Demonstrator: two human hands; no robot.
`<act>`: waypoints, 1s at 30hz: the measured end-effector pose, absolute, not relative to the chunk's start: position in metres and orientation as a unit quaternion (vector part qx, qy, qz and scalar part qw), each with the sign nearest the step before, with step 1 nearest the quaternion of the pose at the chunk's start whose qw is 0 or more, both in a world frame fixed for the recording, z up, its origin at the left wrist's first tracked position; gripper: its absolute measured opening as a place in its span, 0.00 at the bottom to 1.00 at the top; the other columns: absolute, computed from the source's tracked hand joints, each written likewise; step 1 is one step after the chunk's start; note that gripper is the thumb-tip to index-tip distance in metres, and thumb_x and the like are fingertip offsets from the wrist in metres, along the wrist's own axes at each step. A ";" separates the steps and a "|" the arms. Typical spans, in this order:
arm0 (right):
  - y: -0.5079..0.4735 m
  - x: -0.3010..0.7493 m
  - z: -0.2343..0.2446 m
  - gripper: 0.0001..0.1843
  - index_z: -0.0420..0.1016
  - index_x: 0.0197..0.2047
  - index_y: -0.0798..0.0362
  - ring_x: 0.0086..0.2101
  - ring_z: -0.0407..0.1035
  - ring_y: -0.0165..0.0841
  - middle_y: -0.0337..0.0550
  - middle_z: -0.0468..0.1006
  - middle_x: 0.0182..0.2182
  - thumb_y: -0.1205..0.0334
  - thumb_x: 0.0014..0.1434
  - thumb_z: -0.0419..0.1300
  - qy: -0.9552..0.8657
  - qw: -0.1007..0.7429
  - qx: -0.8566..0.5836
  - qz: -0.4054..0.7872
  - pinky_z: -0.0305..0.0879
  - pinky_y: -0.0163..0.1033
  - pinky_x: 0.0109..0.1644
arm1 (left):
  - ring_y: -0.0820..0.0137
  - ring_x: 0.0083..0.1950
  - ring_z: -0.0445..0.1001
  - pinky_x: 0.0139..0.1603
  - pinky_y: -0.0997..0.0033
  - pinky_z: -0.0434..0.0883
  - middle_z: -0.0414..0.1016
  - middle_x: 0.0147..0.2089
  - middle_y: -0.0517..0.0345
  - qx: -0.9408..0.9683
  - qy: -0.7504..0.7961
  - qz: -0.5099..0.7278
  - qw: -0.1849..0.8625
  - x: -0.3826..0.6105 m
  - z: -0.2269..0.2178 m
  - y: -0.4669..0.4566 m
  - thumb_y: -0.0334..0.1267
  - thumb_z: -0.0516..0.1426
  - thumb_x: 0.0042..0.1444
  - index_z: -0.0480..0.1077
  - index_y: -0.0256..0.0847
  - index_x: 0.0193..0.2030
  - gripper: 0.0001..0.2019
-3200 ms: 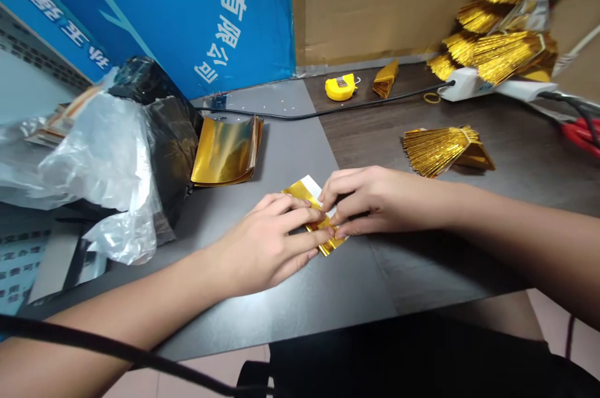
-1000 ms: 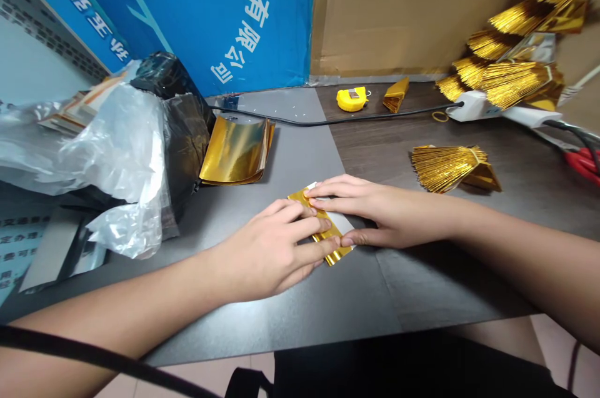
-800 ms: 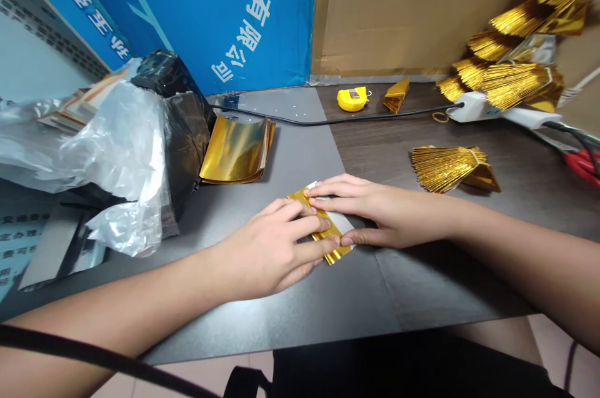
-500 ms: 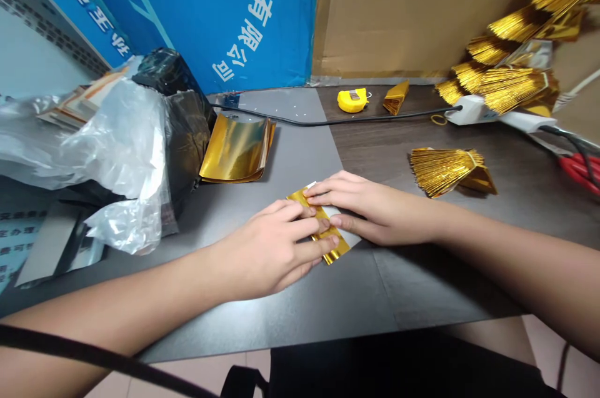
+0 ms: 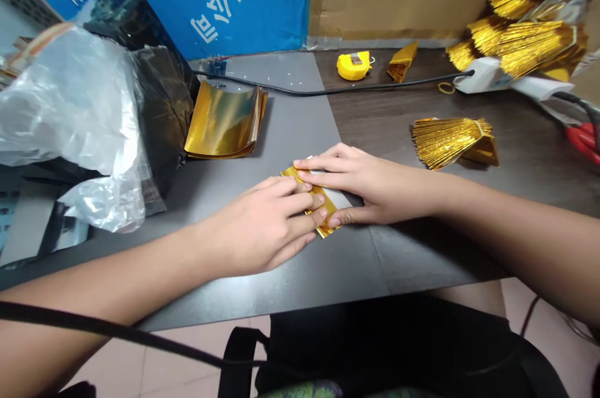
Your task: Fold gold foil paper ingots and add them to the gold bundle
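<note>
A strip of gold foil paper with a white underside (image 5: 336, 198) lies slantwise on the grey tabletop, partly folded over. My left hand (image 5: 276, 220) rests on its gold part with fingers stretched out and pressing down. From the other side, my right hand (image 5: 365, 182) lays its fingertips on the far end of the paper, its thumb at the near end. Both hands are open, their fingers covering much of the strip. Beyond my left hand sits a stack of gold foil sheets (image 5: 222, 123). A pleated gold paper fan (image 5: 447, 137) lies to the right.
A yellow tape measure (image 5: 353, 67) and a folded gold piece (image 5: 402, 63) stand at the back. A black cable (image 5: 300, 93) runs to a white power strip (image 5: 482, 75) beside more gold fans (image 5: 532, 48). Plastic bags (image 5: 94, 117) crowd the left.
My right thumb has slid towards the near end of the paper strip. My left fingers stay pressed on the gold part. The camera view has shifted slightly downward.
</note>
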State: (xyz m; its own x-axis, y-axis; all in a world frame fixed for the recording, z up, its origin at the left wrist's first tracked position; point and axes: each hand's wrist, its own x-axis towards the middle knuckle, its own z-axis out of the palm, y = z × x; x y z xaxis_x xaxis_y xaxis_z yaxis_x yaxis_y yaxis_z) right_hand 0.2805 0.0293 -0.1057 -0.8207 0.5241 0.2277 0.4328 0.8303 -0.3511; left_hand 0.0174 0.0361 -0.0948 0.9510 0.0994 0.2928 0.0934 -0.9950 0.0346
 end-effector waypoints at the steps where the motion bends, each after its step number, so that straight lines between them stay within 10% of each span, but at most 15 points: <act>1: 0.029 0.280 -0.105 0.38 0.60 0.74 0.57 0.61 0.60 0.48 0.56 0.62 0.71 0.41 0.71 0.57 -0.943 0.162 -0.256 0.140 0.62 0.60 0.65 | 0.61 0.55 0.72 0.59 0.56 0.73 0.78 0.56 0.54 0.988 0.049 0.149 0.013 0.018 -0.094 0.036 0.39 0.54 0.70 0.76 0.39 0.57 0.14; 30: 0.026 0.284 -0.101 0.34 0.54 0.77 0.59 0.65 0.56 0.49 0.53 0.55 0.74 0.53 0.74 0.51 -0.944 0.117 -0.266 0.158 0.57 0.61 0.68 | 0.56 0.47 0.75 0.51 0.48 0.78 0.76 0.45 0.48 0.992 0.021 0.123 -0.032 0.016 -0.087 0.037 0.43 0.54 0.69 0.78 0.42 0.48 0.13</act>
